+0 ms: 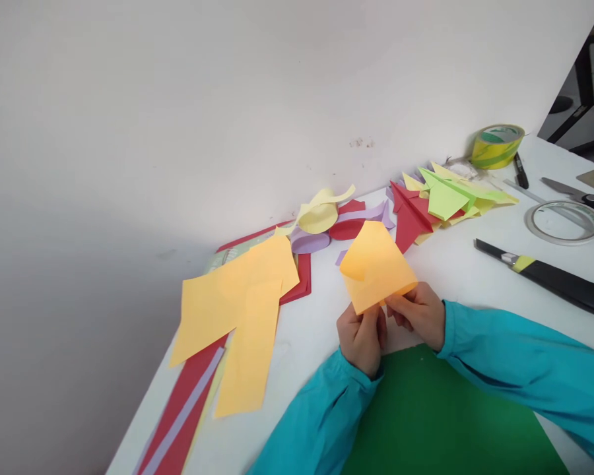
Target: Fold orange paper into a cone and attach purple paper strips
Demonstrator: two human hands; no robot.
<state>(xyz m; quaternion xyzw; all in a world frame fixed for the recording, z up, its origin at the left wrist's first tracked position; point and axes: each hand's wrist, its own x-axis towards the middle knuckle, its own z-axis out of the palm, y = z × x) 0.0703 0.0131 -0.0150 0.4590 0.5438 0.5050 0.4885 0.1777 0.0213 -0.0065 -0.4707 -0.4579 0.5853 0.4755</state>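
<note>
Both of my hands pinch the near edge of an orange paper sheet (pixel 376 264) that is partly folded over and stands up off the white table (pixel 455 270). My left hand (pixel 360 336) grips its lower left corner with closed fingers. My right hand (pixel 420 312) grips the lower right edge, fingers closed too. Both arms wear teal sleeves. A green sheet (pixel 440 422) lies flat under my wrists.
Loose orange sheets (pixel 242 310) and red and lilac strips (pixel 183 409) lie at the left. Curled paper loops (pixel 327 221) and folded paper planes (pixel 440 198) sit by the wall. A yellow-green tape roll (pixel 497 145), a clear tape ring (pixel 564 223), scissors (pixel 584 198), a pen (pixel 521 171) and a utility knife (pixel 549 277) lie to the right.
</note>
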